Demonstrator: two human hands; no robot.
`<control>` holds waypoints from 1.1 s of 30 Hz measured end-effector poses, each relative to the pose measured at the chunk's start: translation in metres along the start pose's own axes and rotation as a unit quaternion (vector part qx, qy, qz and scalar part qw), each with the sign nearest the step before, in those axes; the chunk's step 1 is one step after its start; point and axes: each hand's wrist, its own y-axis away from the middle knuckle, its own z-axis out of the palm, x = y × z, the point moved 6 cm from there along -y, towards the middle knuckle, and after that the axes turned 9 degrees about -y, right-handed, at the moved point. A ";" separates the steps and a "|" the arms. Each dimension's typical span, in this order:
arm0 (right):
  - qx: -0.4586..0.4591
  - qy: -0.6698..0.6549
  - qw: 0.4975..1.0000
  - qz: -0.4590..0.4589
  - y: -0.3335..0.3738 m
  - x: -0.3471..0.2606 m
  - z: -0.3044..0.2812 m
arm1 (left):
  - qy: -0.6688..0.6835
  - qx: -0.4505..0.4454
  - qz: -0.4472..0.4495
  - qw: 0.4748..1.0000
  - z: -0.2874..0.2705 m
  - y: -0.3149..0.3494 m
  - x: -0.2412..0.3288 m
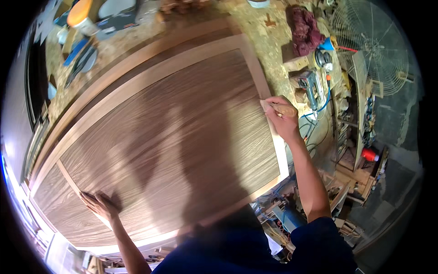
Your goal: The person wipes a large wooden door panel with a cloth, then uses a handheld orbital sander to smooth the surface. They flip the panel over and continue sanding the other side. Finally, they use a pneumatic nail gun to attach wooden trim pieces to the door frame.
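A large wood-grain panel (205,123) with a paler wooden frame (150,75) around its edges lies in front of me. My left hand (101,206) rests with fingers outstretched at its lower left, beside a thin light strip (68,176) that crosses the panel. At the right side of the frame, my right hand (283,119) is closed around a small tool with a wooden handle (284,110). The tool's tip meets the frame's right rail; its exact kind is hard to make out. Shadows fall across the panel's middle.
Behind the panel is a worn workbench (269,50) with a maroon cloth (305,32), a sander (323,58) and a nail gun (311,89) on a blue hose. A tub (82,17) stands at far left. A wire-guarded fan (374,45) and scrap wood (360,180) are on the right.
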 end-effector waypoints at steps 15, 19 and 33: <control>-0.068 0.030 0.978 -0.193 -0.019 0.004 -0.023 | 0.108 -0.012 -0.035 0.993 0.012 -0.011 -0.016; -0.066 0.009 0.981 -0.180 -0.022 0.002 -0.025 | 0.138 -0.007 -0.038 0.990 0.015 -0.011 -0.025; -0.076 -0.022 0.974 -0.211 -0.026 0.003 -0.027 | 0.087 -0.029 -0.042 0.995 0.013 -0.008 -0.022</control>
